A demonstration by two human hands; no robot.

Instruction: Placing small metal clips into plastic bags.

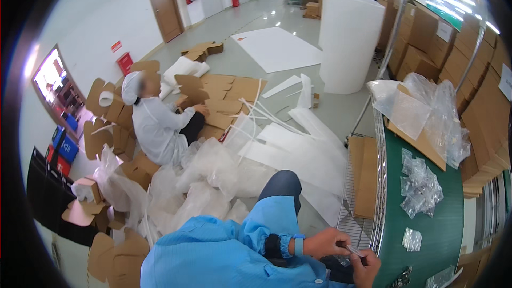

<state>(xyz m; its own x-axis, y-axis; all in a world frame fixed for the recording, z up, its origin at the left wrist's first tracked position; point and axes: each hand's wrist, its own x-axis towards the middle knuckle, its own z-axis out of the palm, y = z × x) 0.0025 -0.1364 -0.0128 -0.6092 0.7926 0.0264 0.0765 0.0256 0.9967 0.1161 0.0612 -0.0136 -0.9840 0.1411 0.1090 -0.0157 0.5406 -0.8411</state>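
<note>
Small clear plastic bag [354,249] at 5 o'clock, pinched between both hands: left hand [326,243] grips one end, right hand [365,269] the other, beside the green tabletop [442,224] edge.

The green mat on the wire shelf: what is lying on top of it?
On the green mat lie a heap of small clear plastic bags, one single bag, and a flat cardboard sheet under crumpled film. What that sheet covers cannot be seen.
</note>
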